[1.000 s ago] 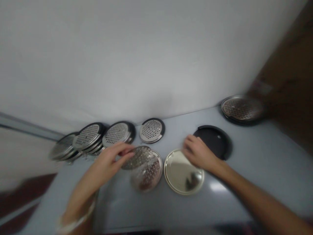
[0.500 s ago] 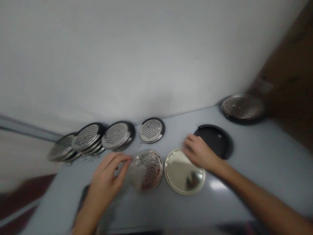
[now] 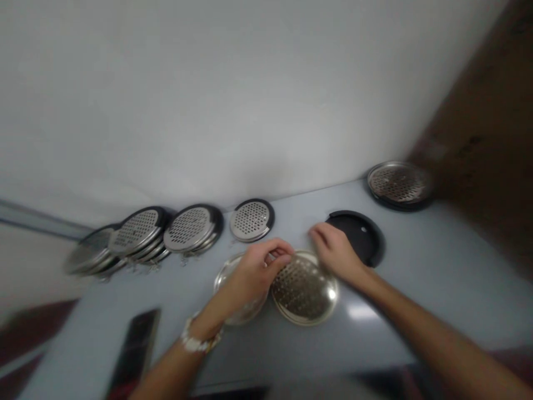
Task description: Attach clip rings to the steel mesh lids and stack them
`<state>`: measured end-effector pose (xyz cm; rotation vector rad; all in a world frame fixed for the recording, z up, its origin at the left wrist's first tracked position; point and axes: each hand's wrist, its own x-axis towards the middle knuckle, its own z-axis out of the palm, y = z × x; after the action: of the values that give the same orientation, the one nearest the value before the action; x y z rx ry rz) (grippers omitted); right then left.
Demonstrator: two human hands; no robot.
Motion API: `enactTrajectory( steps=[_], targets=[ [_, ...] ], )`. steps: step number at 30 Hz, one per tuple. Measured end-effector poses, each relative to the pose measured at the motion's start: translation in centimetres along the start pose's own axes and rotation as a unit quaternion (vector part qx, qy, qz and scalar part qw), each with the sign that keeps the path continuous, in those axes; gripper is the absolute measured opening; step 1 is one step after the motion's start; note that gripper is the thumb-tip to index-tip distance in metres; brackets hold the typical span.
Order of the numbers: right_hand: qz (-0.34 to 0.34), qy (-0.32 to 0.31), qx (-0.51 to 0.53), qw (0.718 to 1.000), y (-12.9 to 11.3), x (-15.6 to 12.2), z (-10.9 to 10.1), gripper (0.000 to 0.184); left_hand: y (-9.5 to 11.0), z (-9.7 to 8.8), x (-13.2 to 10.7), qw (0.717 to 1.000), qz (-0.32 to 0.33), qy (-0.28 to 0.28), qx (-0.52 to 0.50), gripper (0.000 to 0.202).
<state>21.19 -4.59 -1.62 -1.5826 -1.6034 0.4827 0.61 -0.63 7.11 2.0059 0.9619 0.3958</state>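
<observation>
Both hands curl low over the bench (image 3: 433,266): the left hand (image 3: 256,272) above a plain steel lid (image 3: 244,314), the right hand (image 3: 335,253) at a perforated steel lid's (image 3: 302,294) rim. Whether either grips cannot be told.

A black phone (image 3: 133,350) lies on the pale grey counter (image 3: 433,289).

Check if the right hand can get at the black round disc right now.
Probably yes. The right hand sits right at the edge of the black round disc, and nothing appears to lie between them. The perforated steel disc lies on the hand's near side, out of the way.
</observation>
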Motion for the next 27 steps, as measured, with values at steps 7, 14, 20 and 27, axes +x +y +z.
enactTrajectory(
  steps=[7,14,20,27],
  targets=[
    [0.000,0.052,0.014,0.999,0.0,0.3,-0.6,0.021,-2.8,2.0,2.0,0.998,-0.017,-0.056,0.016,0.016],
    [0.004,0.033,-0.007,0.999,-0.3,0.2,-1.1,0.021,-3.8,1.7,1.5,0.990,0.052,-0.076,0.106,0.019],
    [0.003,0.033,-0.010,0.999,-0.1,0.3,-1.0,0.021,-3.8,1.2,-0.3,0.979,0.104,-0.140,0.102,0.036],
    [-0.003,0.024,-0.010,1.000,0.0,0.2,-0.7,0.021,-3.1,0.3,-1.6,0.976,0.101,-0.133,0.141,0.039]
  ],
)
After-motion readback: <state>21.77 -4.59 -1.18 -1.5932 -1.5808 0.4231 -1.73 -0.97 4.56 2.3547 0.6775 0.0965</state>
